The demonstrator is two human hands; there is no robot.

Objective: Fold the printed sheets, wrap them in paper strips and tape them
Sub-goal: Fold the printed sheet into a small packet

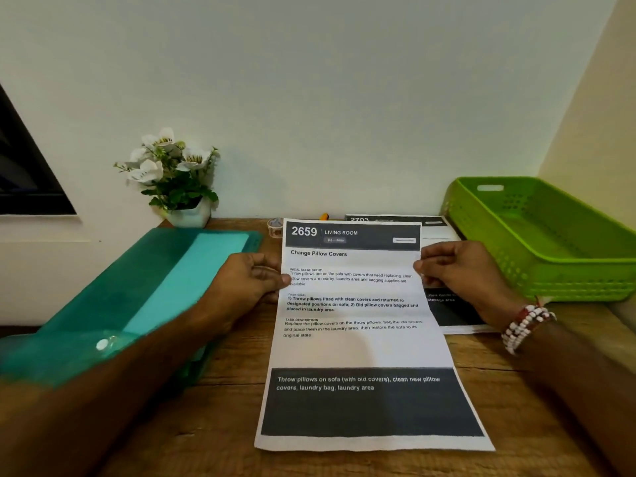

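"Head view is the only one. Where's the printed sheet [358, 339]?"

"In front of the person, numbered 2659. Its near edge seems to rest on the table [223, 425] while the far end is raised. The left hand [247, 284] pinches the left edge, thumb on top, and the right hand [461, 270] pinches the right edge opposite."

"Why hold it like that?"

"My guess is that a matched grip on both sides keeps the edges square for bringing the top down in a first fold. It's unfolded so far."

"Containers?"

"There's a green basket [585, 259] at the right, and nothing shows in the part I can see. A teal case [137, 287] lies shut at the left, its contents hidden. A second sheet [454, 315] lies under the right hand. Behind the sheet's top is a small clear roll [275, 228], possibly tape."
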